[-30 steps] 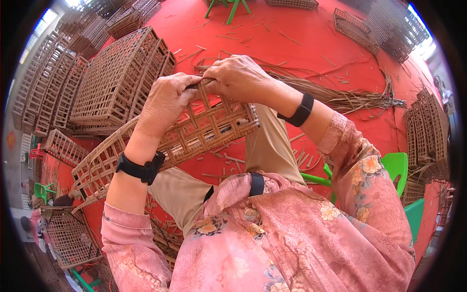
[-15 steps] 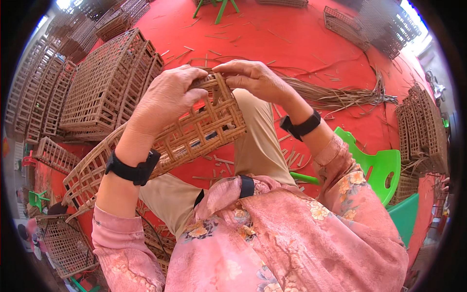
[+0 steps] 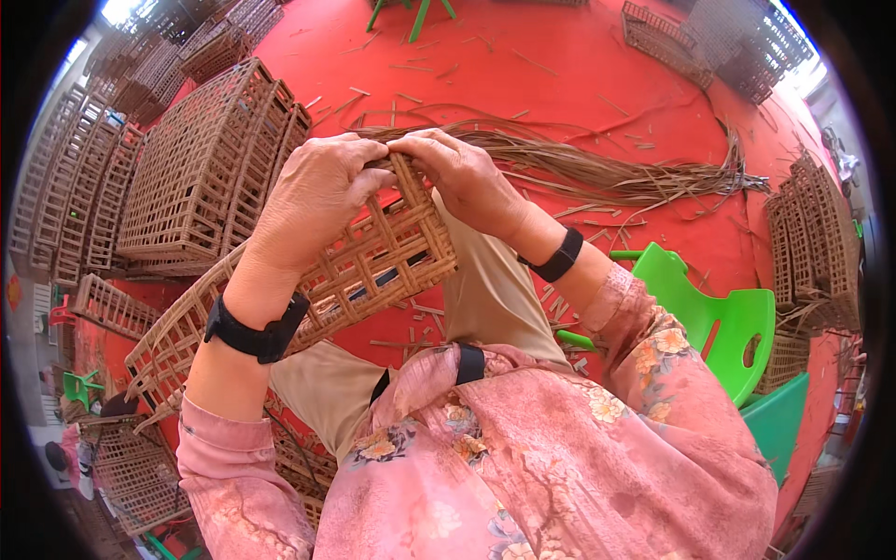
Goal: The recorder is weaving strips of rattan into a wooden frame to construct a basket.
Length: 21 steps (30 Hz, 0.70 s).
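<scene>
A brown woven basket (image 3: 383, 250) with an open lattice of strips lies tilted across my lap, its long side running to the lower left. My left hand (image 3: 322, 191) grips the far rim near the corner, thumb bent against the weave. Close beside it, almost touching, my right hand (image 3: 457, 173) pinches the same corner from the other side, its fingers bent over the rim. Whether a loose strip sits between the fingertips is hidden. Black bands circle both wrists.
Stacked woven baskets (image 3: 201, 168) stand at the left, with more baskets (image 3: 812, 243) at the right. A bundle of long strips (image 3: 597, 173) lies on the red floor (image 3: 523, 56) among scattered offcuts. A green plastic chair (image 3: 714, 317) stands by my right elbow.
My right hand has moved slightly left and down, drawing nearer to the left hand, and its fingers have curled more at the corner. The basket's near end has shifted a little left.
</scene>
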Motion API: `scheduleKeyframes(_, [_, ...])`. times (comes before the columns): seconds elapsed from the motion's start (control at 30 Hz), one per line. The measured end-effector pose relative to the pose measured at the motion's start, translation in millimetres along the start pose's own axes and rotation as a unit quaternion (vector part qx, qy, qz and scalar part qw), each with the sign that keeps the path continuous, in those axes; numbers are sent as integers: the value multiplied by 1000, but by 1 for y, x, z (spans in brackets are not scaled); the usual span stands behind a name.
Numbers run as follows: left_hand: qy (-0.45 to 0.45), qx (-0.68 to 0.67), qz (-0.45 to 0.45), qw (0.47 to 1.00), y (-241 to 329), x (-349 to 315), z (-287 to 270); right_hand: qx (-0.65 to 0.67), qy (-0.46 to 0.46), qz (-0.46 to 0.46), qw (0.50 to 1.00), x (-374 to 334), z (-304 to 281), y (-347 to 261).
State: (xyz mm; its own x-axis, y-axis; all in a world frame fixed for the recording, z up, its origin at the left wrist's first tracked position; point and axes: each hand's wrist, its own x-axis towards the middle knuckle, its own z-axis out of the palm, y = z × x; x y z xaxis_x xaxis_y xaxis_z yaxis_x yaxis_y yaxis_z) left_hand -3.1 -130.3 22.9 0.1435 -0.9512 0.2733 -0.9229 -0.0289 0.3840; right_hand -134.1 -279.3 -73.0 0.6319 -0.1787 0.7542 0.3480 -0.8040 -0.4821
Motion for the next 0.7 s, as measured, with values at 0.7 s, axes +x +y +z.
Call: scheduleKeyframes(0.7, [228,-22,-141,963,-81,-114,-86,-27,-25,282,959,1,28,-46])
